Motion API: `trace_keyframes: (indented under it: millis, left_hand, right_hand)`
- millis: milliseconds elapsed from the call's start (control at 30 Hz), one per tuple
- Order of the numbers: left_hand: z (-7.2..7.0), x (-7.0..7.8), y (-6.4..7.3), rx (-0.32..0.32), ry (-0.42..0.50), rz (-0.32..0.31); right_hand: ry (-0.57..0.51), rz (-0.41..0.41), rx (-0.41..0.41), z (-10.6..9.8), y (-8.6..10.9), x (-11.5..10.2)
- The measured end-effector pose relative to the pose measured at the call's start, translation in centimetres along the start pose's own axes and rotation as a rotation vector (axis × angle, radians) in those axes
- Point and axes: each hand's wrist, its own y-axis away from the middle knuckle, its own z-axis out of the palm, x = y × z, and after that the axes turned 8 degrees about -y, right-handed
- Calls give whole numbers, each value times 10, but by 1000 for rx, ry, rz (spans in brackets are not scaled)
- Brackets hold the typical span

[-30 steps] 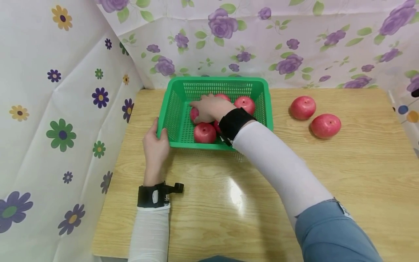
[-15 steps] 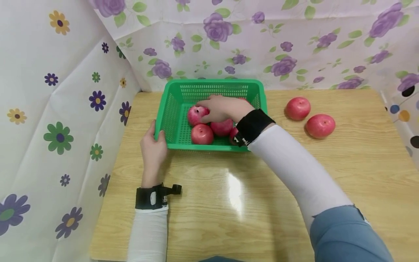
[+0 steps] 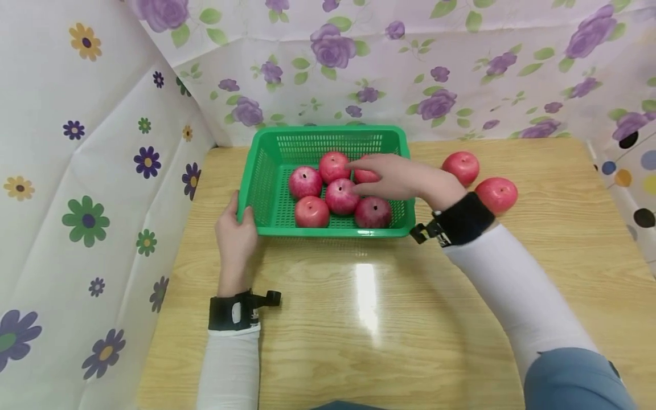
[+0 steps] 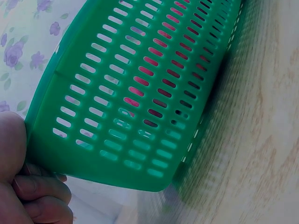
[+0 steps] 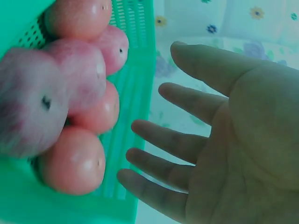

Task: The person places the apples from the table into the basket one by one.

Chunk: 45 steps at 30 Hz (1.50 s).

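A green slotted plastic basket (image 3: pixel 328 232) stands on the table with several red apples (image 3: pixel 312 212) inside. My left hand (image 3: pixel 236 233) grips its left rim; the left wrist view shows the thumb on one side of the green wall (image 4: pixel 93 172) and the fingers (image 4: pixel 46 207) curled at the other. Over the basket's right part hovers my right hand (image 3: pixel 392 176), its fingers spread and holding nothing. In the right wrist view the fingertips (image 5: pixel 140 126) are apart from the apples (image 5: pixel 74 161). One apple at the back right is partly hidden under this hand.
Two more apples, one farther back (image 3: pixel 461 167) and one nearer (image 3: pixel 496 195), lie on the wooden table (image 3: pixel 318 319) right of the basket, beyond my right wrist. A flowered sheet (image 3: pixel 369 68) hangs right behind the basket, and another (image 3: pixel 118 188) along the left side.
My right hand has let go of the apple at the basket's left and moved right, uncovering the apples there. The left hand has stayed on the rim. The whole view has shifted slightly.
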Motion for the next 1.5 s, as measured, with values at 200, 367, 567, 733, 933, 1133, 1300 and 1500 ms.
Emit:
trace_keyframes:
  millis: [200,367,567,733,933,1133,1300,1500]
  left_hand:
    - [-1,-2,1,-2,-16,-10]
    - [0,-2,1,3,-31,-3]
    - [-1,0,2,15,-25,28]
    - [-1,0,1,10,-19,28]
    - [0,-1,0,3,-24,22]
    - [0,-2,0,5,-27,19]
    - [0,-2,0,3,-16,19]
    - [0,-4,-1,5,-21,13]
  right_hand:
    - [-104,-42,125,1,37,26]
    - [-183,-47,263,9,67,51]
    - [-246,-32,425,18,101,82]
    - [-243,36,506,22,122,105]
    - [-262,180,595,19,141,127]
    - [-257,333,636,18,152,148]
    - [-219,421,620,23,156,160]
    - [-192,492,506,35,157,176]
